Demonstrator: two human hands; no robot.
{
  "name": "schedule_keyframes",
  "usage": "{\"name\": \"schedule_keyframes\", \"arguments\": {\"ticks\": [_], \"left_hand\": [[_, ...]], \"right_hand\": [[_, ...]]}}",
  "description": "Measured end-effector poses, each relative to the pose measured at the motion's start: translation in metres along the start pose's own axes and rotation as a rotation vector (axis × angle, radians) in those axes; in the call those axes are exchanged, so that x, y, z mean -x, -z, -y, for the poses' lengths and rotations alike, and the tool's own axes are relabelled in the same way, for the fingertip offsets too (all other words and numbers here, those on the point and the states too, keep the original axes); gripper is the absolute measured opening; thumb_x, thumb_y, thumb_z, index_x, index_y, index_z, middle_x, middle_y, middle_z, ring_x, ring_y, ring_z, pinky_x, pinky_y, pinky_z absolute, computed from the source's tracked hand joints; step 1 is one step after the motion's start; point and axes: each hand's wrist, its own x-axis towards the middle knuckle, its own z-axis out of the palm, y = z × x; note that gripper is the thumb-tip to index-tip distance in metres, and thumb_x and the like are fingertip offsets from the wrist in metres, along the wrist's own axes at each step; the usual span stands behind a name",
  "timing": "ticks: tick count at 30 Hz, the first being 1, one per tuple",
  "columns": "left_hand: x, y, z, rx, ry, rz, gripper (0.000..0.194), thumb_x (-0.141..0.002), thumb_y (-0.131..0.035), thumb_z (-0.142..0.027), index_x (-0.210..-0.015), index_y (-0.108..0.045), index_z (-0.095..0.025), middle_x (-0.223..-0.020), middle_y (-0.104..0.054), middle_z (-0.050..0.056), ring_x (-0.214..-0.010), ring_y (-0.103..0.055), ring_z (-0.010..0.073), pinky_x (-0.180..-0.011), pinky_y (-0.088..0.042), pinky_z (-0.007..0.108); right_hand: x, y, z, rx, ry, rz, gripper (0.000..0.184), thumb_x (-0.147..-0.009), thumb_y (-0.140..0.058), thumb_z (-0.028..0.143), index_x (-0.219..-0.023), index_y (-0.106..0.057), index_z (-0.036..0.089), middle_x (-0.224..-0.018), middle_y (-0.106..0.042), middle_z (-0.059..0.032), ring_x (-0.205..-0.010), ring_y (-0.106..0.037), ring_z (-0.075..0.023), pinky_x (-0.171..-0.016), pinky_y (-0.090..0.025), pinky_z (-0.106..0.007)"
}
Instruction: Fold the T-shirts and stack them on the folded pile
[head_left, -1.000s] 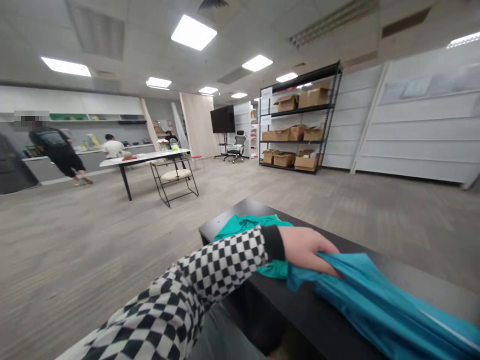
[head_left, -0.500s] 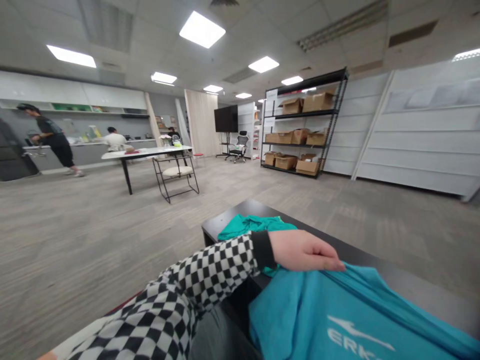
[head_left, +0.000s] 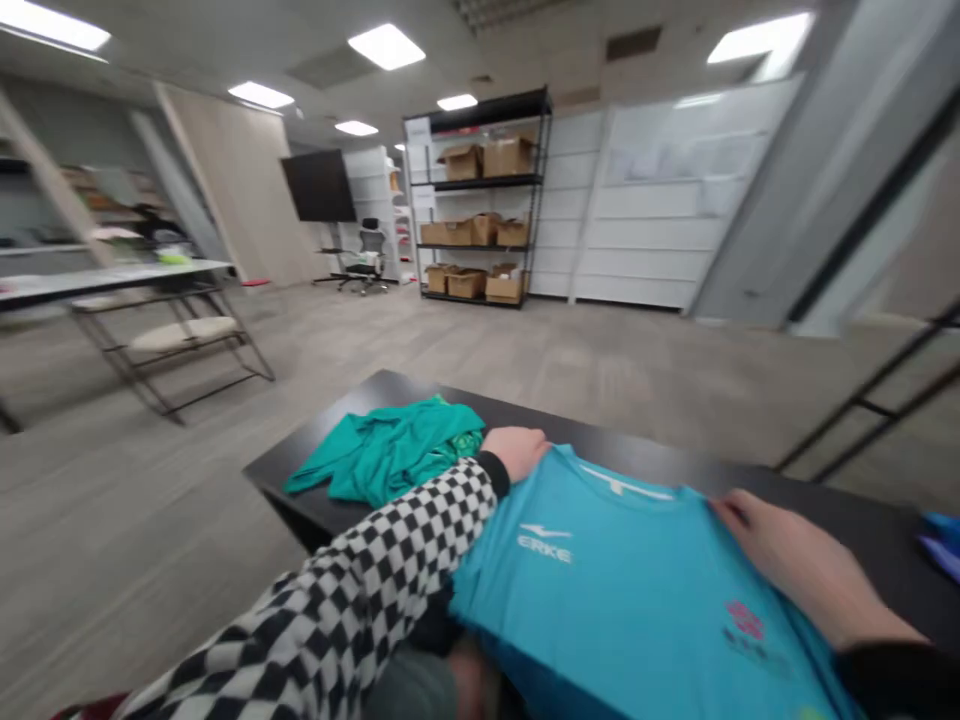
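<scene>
A blue T-shirt (head_left: 607,580) with white ERKE lettering and a small pink print lies spread over the dark table, neckline at the far side, its lower part drooping over the near edge. My left hand (head_left: 516,452), in a black-and-white checkered sleeve, is closed on the shirt's left shoulder. At the opposite shoulder, my right hand (head_left: 787,555) pinches the cloth beside the collar. Left of my left hand rests a crumpled green garment (head_left: 397,445), partly behind the sleeve.
The black table (head_left: 555,415) runs across in front of me. A blue-purple cloth (head_left: 945,540) shows at its right end. Beyond stand a shelf rack (head_left: 480,183) with cardboard boxes, a chair (head_left: 187,335) and a white table (head_left: 112,275). Black bars (head_left: 877,400) stand at right.
My view has swung right. My right hand has come into sight holding the other shoulder, and the shirt, bunched and slanted before, now lies flatter with its collar showing.
</scene>
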Motion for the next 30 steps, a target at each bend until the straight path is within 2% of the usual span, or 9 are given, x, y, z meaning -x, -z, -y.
{"name": "schedule_keyframes", "arguments": {"ticks": [1,3,7,12,17,21,24,27,30], "left_hand": [[-0.011,-0.003,0.003,-0.007,-0.015,-0.002,0.044,-0.114,-0.047,-0.052,-0.102,-0.075,-0.021,-0.115,-0.081,0.017,-0.116,-0.076,0.0322,-0.103,-0.056,0.041],[-0.034,-0.007,0.012,-0.021,-0.039,-0.006,0.040,-0.113,-0.051,-0.052,-0.097,-0.072,-0.021,-0.105,-0.079,0.015,-0.104,-0.076,0.0305,-0.100,-0.055,0.039],[-0.067,-0.013,0.028,-0.073,-0.100,0.002,0.037,-0.110,-0.055,-0.051,-0.091,-0.068,-0.022,-0.092,-0.076,0.009,-0.091,-0.072,0.0266,-0.094,-0.053,0.035],[-0.096,-0.020,0.032,-0.183,-0.171,0.010,0.042,-0.112,-0.049,-0.055,-0.098,-0.073,-0.023,-0.106,-0.080,0.011,-0.104,-0.072,0.0287,-0.093,-0.050,0.035],[-0.122,-0.020,0.015,-0.314,-0.168,0.009,0.042,-0.113,-0.048,-0.051,-0.102,-0.075,-0.021,-0.110,-0.081,0.015,-0.109,-0.074,0.0322,-0.100,-0.050,0.041],[-0.113,-0.016,-0.016,-0.362,-0.143,-0.081,0.033,-0.109,-0.054,-0.040,-0.125,-0.073,-0.018,-0.128,-0.078,0.019,-0.125,-0.070,0.0373,-0.111,-0.047,0.049],[-0.085,-0.022,-0.037,-0.331,-0.180,-0.123,0.042,-0.109,-0.052,-0.037,-0.145,-0.067,-0.020,-0.146,-0.072,0.018,-0.136,-0.067,0.0341,-0.117,-0.047,0.046],[-0.055,-0.041,-0.045,-0.239,-0.262,-0.034,0.060,-0.112,-0.048,-0.050,-0.160,-0.060,-0.016,-0.165,-0.062,0.019,-0.153,-0.059,0.0339,-0.129,-0.041,0.044],[-0.036,-0.059,-0.038,-0.204,-0.261,0.086,0.081,-0.111,-0.046,-0.066,-0.174,-0.044,-0.015,-0.184,-0.035,0.020,-0.172,-0.032,0.0405,-0.139,-0.026,0.058]], "right_hand": [[0.000,0.000,-0.015,0.023,0.005,0.075,0.036,-0.114,-0.053,0.047,-0.088,-0.072,0.032,-0.100,-0.081,-0.0187,-0.090,-0.080,-0.0348,-0.072,-0.054,-0.046],[-0.008,-0.001,-0.030,0.072,0.078,0.092,0.040,-0.116,-0.042,0.052,-0.101,-0.071,0.029,-0.105,-0.082,-0.0165,-0.101,-0.080,-0.0362,-0.076,-0.052,-0.044],[-0.036,-0.006,-0.032,0.100,0.105,0.045,0.043,-0.116,-0.043,0.054,-0.104,-0.071,0.025,-0.106,-0.082,-0.0119,-0.099,-0.079,-0.0301,-0.074,-0.047,-0.035],[-0.056,-0.011,-0.035,0.060,0.120,0.018,0.044,-0.116,-0.047,0.056,-0.106,-0.074,0.023,-0.106,-0.082,-0.0105,-0.097,-0.077,-0.0268,-0.072,-0.044,-0.033],[-0.071,-0.009,-0.041,0.048,0.108,0.006,0.043,-0.117,-0.049,0.054,-0.110,-0.076,0.021,-0.107,-0.082,-0.0120,-0.097,-0.077,-0.0268,-0.074,-0.045,-0.033],[-0.065,0.004,-0.041,0.034,0.137,0.030,0.041,-0.119,-0.047,0.045,-0.112,-0.077,0.018,-0.112,-0.081,-0.0148,-0.101,-0.077,-0.0271,-0.086,-0.049,-0.034],[-0.047,0.015,-0.038,0.063,0.189,-0.044,0.038,-0.117,-0.048,0.044,-0.114,-0.077,0.019,-0.124,-0.078,-0.0180,-0.119,-0.073,-0.0322,-0.103,-0.050,-0.041],[-0.021,0.016,-0.028,0.006,0.241,-0.129,0.047,-0.118,-0.044,0.053,-0.139,-0.072,0.021,-0.149,-0.071,-0.0206,-0.141,-0.062,-0.0375,-0.117,-0.046,-0.052],[0.002,0.000,-0.013,-0.085,0.287,-0.028,0.071,-0.114,-0.044,0.065,-0.168,-0.053,0.021,-0.178,-0.047,-0.0192,-0.163,-0.043,-0.0427,-0.128,-0.039,-0.061]]}}
